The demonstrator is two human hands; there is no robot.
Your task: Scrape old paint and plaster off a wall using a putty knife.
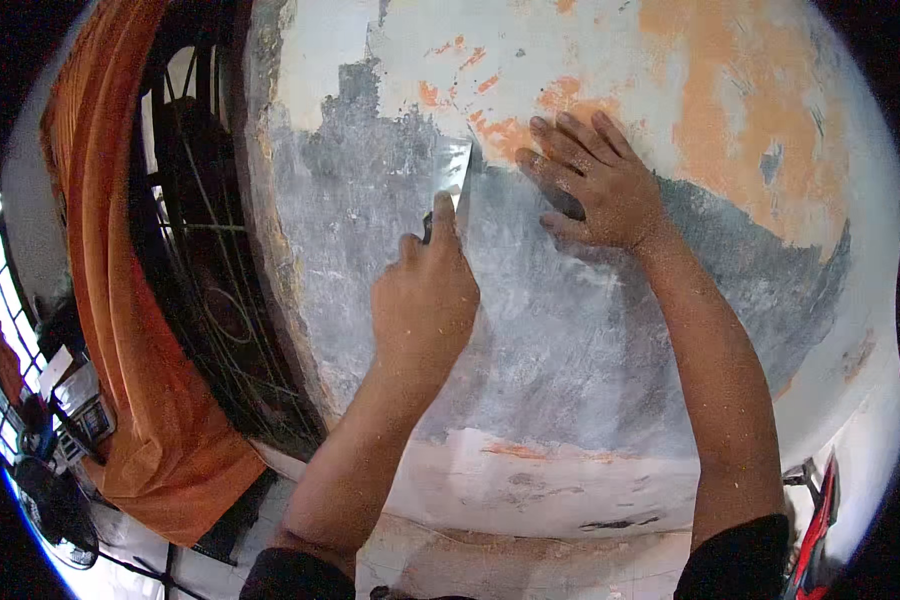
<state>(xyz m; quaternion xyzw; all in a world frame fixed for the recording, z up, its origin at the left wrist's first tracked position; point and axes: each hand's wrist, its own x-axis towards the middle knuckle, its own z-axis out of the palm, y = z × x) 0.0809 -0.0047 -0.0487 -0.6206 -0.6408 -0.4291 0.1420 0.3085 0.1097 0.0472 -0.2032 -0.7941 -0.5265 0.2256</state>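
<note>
My left hand (425,290) grips a metal scraper (453,165) by its dark handle, index finger stretched along it, the blade pointing up against the wall (520,350). The wall has a bare grey band with ragged edges, white and peach paint above it and pale patches below. My right hand (595,185) rests on the wall to the right of the blade, fingers spread over the border between grey and paint, with nothing seen in it.
An orange curtain (120,330) hangs at the left beside a dark metal grille (205,230). Assorted objects (75,420) stand before a window at the far left. A red-and-black object (815,520) sits at the lower right.
</note>
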